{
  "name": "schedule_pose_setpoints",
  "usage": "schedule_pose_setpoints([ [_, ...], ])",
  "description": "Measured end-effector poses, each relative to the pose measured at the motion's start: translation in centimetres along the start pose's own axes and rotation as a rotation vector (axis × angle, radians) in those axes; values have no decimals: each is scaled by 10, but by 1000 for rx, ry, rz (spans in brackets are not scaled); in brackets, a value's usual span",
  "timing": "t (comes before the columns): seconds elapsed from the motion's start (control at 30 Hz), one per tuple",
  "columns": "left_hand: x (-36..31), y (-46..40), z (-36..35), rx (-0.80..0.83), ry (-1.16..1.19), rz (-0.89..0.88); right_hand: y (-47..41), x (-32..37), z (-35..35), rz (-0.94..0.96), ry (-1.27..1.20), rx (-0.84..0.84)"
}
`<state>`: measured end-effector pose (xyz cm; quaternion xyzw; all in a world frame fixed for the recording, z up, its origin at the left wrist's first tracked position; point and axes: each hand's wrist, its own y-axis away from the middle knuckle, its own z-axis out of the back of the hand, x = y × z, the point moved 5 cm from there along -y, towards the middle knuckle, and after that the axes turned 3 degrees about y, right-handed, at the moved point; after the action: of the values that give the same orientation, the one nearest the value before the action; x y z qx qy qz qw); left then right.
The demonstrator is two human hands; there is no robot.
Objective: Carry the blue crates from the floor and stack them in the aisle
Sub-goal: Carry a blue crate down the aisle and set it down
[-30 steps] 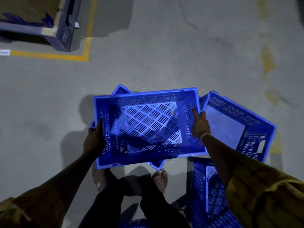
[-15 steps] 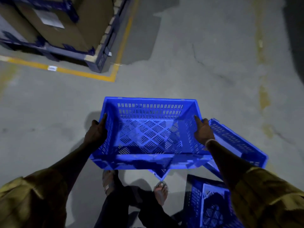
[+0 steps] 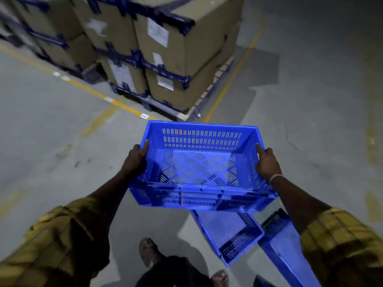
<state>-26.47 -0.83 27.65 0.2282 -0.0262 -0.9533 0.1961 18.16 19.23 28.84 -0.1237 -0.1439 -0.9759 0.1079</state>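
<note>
I hold an empty blue slotted crate (image 3: 199, 168) level in front of me, above the floor. My left hand (image 3: 134, 160) grips its left side wall, thumb along the rim. My right hand (image 3: 267, 162) grips the right side wall the same way. Below and behind the held crate, a second blue crate (image 3: 230, 235) lies on the concrete floor. A third blue crate (image 3: 281, 247) lies beside it at the lower right, partly hidden by my right sleeve.
A pallet (image 3: 172, 112) stacked with taped cardboard boxes (image 3: 174, 44) stands ahead to the left, inside yellow floor lines (image 3: 87, 88). Grey concrete floor (image 3: 310, 100) stretches ahead and to the right. My sandalled feet (image 3: 147, 253) show at the bottom.
I have lifted the crate off the pile on the floor and raised it while turning. The view has swung up toward the pallet of boxes. Both hands keep their grip.
</note>
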Motion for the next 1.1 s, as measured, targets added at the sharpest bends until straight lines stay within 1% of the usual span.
schedule_pose_setpoints([
  [0.17, 65, 13, 86, -132, 0, 78, -17, 122, 30, 99, 9, -4],
  [0.23, 97, 18, 114, -157, -5, 104, -24, 170, 35, 133, 14, -6],
  [0.53, 255, 46, 239, -317, 60, 207, -56, 405, 22, 317, 23, -15],
  [0.63, 299, 58, 269, -383, 94, 256, -67, 472, 11, 390, 17, -14],
  [0.83, 381, 57, 307, -461, 136, 350, -105, 595, -8, 511, 38, 18],
  [1.03, 450, 17, 342, -521, 147, 420, -172, 713, -43, 580, 29, 39],
  [1.1, 477, -2, 353, -512, 141, 443, -197, 756, -55, 617, 9, 53],
])
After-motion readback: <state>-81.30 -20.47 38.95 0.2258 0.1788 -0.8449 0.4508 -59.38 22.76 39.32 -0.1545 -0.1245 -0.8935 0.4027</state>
